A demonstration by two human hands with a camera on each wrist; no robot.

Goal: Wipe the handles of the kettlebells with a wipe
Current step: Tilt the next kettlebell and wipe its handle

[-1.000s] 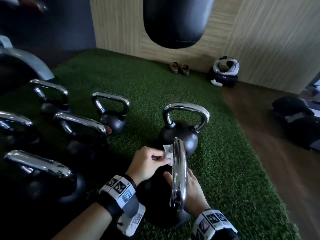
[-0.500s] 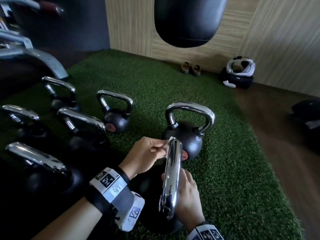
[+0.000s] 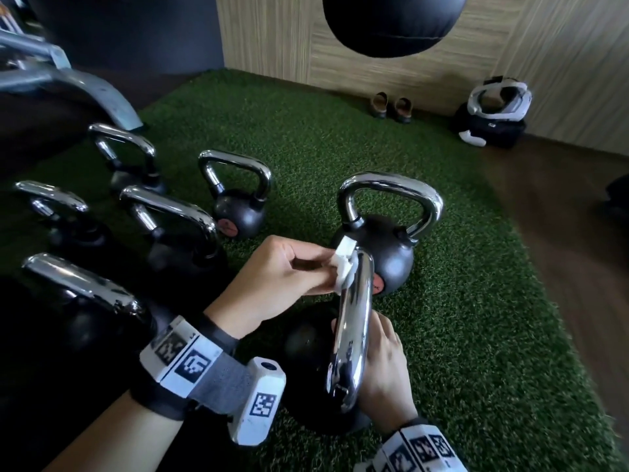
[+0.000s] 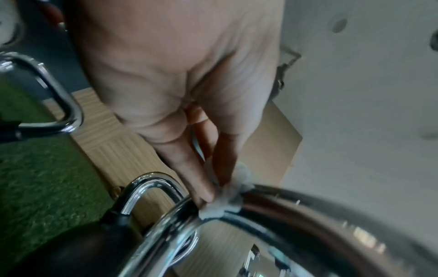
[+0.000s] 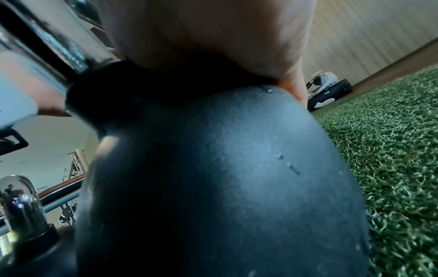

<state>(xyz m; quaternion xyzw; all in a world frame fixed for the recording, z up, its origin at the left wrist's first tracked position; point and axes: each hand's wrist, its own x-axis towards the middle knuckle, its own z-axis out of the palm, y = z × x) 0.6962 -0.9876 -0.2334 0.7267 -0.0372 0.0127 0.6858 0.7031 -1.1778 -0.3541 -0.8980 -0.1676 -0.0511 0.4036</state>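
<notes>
The nearest kettlebell point(image 3: 306, 356) stands on green turf, its black ball under a chrome handle point(image 3: 354, 328) seen end-on. My left hand point(image 3: 282, 277) pinches a small white wipe point(image 3: 343, 267) against the handle's far upper corner. The left wrist view shows the fingertips point(image 4: 203, 196) pressing the wipe point(image 4: 222, 204) onto the curved chrome point(image 4: 308, 209). My right hand point(image 3: 384, 366) lies on the right side of the ball below the handle, fingers spread over it. In the right wrist view the palm point(image 5: 213, 33) rests on the black ball point(image 5: 213, 178).
Several more chrome-handled kettlebells stand around: one just behind point(image 3: 391, 257), another point(image 3: 238, 212) and others to the left point(image 3: 177, 240). A black punching bag point(image 3: 391, 22) hangs above. Shoes point(image 3: 391, 107) and a headset on a bag point(image 3: 493, 110) sit by the wall. Wooden floor point(image 3: 561, 233) lies right.
My left hand has slid the wipe up along the handle to its far corner. The right hand has stayed on the ball. The head view has shifted slightly.
</notes>
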